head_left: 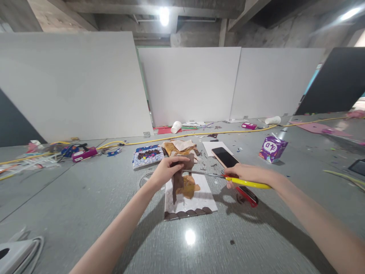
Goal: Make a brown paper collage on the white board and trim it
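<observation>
My left hand (pixel 169 170) pinches a thin dark brown sheet (pixel 187 163), part of which hangs down toward me. In my right hand (pixel 238 173) is a pair of scissors (pixel 248 183) with a yellow handle and some red near the pivot. Its blades point left and reach the brown sheet; whether they are apart I cannot tell. Beneath lies a white board (pixel 198 201) with a scalloped dark brown strip along its near edge and tan pieces (pixel 186 187) on it. A smartphone (pixel 224 156) lies beyond my right hand, partly covered by it.
Crumpled tan and brown material (pixel 179 146) sits behind the board, beside a decorated panel (pixel 148 156). A white paper (pixel 218 147) and dark scraps lie nearby. A purple drink carton (pixel 273 149) stands right. Near my right wrist is a red-and-black object (pixel 249 196). A yellow cable (pixel 199 134) crosses behind.
</observation>
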`<action>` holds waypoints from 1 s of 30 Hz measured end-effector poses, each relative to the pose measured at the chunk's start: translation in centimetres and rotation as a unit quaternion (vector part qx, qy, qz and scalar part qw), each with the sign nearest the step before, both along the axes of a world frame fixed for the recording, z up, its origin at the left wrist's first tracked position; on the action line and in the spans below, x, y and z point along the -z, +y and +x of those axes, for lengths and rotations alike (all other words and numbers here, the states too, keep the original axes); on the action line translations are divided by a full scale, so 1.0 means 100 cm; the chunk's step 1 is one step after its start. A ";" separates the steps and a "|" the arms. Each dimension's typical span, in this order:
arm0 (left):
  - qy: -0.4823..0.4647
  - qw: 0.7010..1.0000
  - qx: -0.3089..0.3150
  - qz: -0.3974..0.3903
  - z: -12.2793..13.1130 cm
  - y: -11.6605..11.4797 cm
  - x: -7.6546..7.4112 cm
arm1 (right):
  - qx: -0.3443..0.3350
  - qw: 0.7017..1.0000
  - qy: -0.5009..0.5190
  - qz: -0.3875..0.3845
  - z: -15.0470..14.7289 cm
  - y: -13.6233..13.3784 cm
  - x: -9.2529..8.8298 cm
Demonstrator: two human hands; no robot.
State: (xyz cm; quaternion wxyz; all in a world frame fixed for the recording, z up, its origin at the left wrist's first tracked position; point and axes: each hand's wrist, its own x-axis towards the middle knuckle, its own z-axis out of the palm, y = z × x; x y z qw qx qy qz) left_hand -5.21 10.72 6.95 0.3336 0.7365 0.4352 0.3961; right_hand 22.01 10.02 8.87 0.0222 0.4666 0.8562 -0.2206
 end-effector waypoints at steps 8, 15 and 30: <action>0.004 1.000 0.000 -0.005 0.000 0.001 0.002 | -0.007 1.000 -0.020 0.003 0.003 0.002 0.002; 0.001 1.000 0.000 -0.018 -0.001 0.001 0.002 | -0.021 0.999 -0.030 0.000 0.003 0.003 0.002; -0.027 0.999 -0.009 -0.041 -0.002 0.003 0.003 | -0.015 1.000 -0.014 0.014 0.004 0.005 0.006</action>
